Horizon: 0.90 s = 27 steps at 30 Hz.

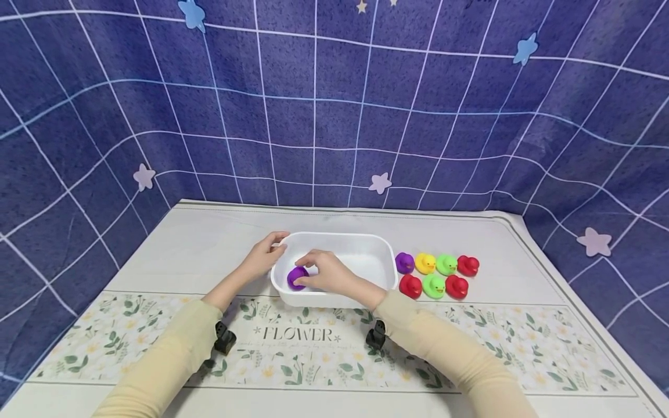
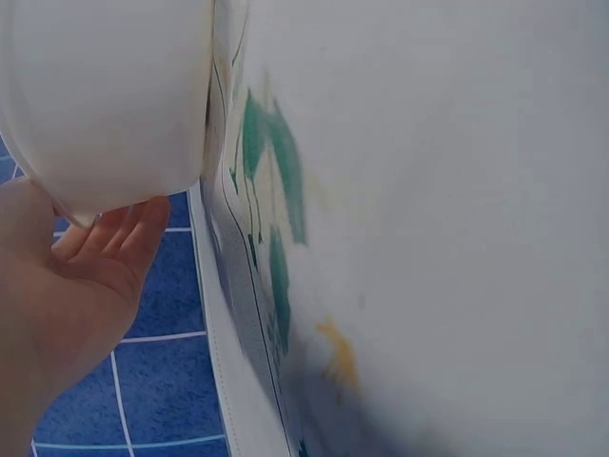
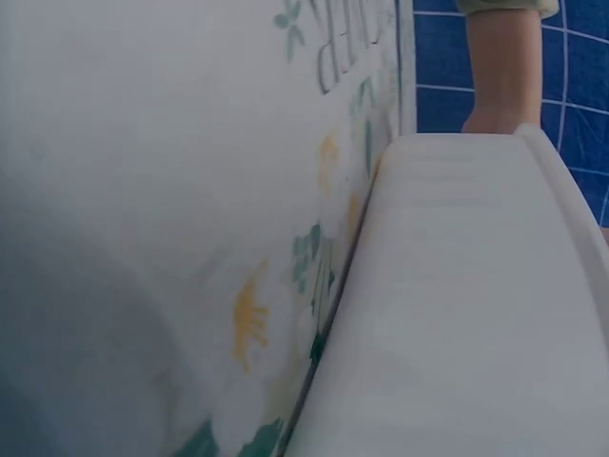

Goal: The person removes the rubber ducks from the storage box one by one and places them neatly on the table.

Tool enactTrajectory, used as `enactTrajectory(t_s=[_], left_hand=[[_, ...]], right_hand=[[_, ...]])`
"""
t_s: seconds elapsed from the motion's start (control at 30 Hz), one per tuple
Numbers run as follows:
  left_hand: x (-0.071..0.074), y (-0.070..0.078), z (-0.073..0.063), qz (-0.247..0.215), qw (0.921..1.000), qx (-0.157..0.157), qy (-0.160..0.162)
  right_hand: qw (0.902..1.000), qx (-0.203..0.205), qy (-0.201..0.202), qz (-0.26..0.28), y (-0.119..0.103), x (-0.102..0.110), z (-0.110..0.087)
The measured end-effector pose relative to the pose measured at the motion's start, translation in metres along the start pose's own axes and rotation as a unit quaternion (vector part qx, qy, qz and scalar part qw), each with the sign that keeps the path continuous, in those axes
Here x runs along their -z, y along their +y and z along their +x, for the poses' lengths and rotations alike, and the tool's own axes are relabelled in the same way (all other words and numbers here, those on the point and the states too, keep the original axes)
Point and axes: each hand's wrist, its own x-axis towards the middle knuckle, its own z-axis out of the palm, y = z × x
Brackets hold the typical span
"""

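A white plastic tub stands on the table. My left hand holds its left end by the rim; in the left wrist view the thumb and fingers of that hand lie on either side of the tub's edge. Reaching over the near wall, my right hand is inside the tub and pinches a purple rubber duck at the left end, partly covered by the fingers. The right wrist view shows the tub's outer wall, which hides the right hand.
Right of the tub, rubber ducks stand in two rows, among them a purple duck, a yellow duck, a green duck and a red duck. A flowered cloth covers the table's front. Behind hangs a blue curtain.
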Motion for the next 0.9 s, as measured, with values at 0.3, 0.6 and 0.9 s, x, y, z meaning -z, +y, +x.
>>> enactTrajectory(t_s=[0.3, 0.6, 0.9], left_hand=[[0.0012, 0.0034, 0.001, 0.0, 1.0, 0.002, 0.0], [0.0006, 0.0037, -0.0004, -0.002, 1.0, 0.006, 0.003], [-0.0008, 0.0008, 0.0005, 0.007, 0.9999, 0.008, 0.007]], right_hand=[[0.9996, 0.022, -0.016, -0.002, 0.0019, -0.0018, 0.0014], [0.9997, 0.006, -0.024, 0.008, 0.0023, -0.0028, 0.0007], [0.9993, -0.024, -0.021, 0.022, 0.0026, -0.0043, 0.001]])
